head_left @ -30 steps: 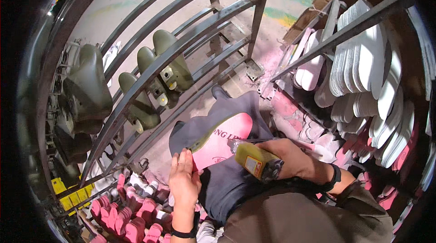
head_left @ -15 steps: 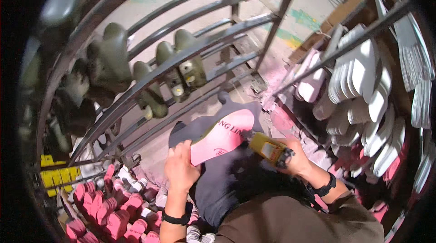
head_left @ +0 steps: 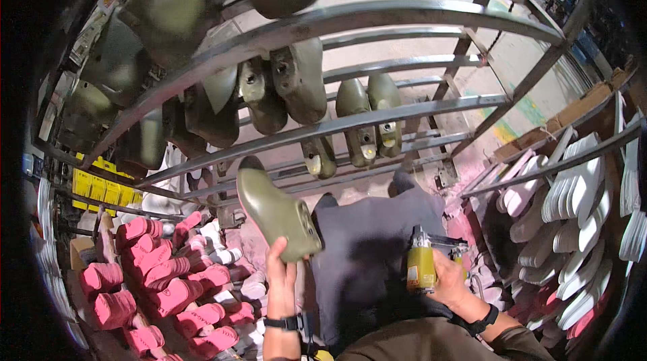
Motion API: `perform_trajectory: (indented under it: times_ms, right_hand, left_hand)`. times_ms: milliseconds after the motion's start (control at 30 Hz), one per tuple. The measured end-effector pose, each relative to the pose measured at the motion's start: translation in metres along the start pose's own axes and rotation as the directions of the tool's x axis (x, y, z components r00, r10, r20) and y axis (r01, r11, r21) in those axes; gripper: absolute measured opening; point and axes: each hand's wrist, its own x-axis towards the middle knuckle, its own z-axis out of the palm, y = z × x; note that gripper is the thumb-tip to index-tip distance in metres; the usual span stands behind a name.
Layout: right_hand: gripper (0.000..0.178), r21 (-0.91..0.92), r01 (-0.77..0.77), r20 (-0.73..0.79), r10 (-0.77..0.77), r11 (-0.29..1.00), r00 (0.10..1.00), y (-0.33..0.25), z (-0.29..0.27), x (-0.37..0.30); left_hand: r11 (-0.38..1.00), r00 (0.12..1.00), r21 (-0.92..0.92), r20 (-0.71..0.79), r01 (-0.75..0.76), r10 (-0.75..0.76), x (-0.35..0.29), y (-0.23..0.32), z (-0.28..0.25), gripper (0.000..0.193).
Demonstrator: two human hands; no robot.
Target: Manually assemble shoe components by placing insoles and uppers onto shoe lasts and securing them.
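Note:
My left hand (head_left: 280,270) is closed round the heel end of an olive-green shoe last (head_left: 273,209), its toe pointing up and away. A thin pink edge shows along its left side, from the insole board on its underside. My right hand (head_left: 449,280) grips a yellow staple gun (head_left: 422,268) to the right of my lap, apart from the last. The gun's dark metal nose points away from me.
Ahead stands a metal rack (head_left: 418,111) hung with several more green lasts (head_left: 300,81). Stacked pink insoles (head_left: 178,293) fill the left side, near yellow boxes (head_left: 104,186). White insoles (head_left: 573,186) stand in bundles at the right.
The last has turned over from its pink sole to its green upper side. My left hand shifted slightly right and down. The staple gun moved away from it. The view swung left.

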Motion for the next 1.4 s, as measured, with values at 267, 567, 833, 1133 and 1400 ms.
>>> perform_trajectory:
  times_ms: [267, 567, 833, 1133, 1400]
  right_hand:
    - [0.072, -0.189, -0.015, -0.026, 0.01, 0.982, 1.0, -0.001, 0.01, -0.002]
    - [0.076, -0.187, -0.01, -0.03, 0.005, 0.982, 1.0, -0.002, 0.011, 0.008]
    - [0.071, -0.145, -0.043, -0.063, 0.035, 0.989, 0.997, 0.008, 0.01, 0.002]
    - [0.068, 0.044, -0.023, -0.156, 0.03, 0.999, 0.987, -0.003, -0.015, -0.005]
    - [0.068, 0.354, -0.547, 0.109, 0.547, 0.759, 0.83, 0.059, -0.018, -0.037]
  left_hand:
    - [0.947, 0.977, -0.238, 0.049, 0.214, -0.209, 0.142, 0.023, 0.07, 0.036]
    - [0.945, 0.962, -0.243, 0.218, 0.218, -0.166, 0.1, 0.003, 0.056, 0.041]
    - [0.062, 0.456, 0.634, 0.482, -0.771, 0.748, 0.042, 0.046, 0.217, 0.063]
    - [0.271, 0.66, 0.782, 0.225, -0.561, 0.717, 0.069, 0.065, 0.285, 0.067]
    - [0.948, 0.946, -0.142, 0.115, -0.286, 0.303, -0.076, 0.035, 0.156, 0.051]
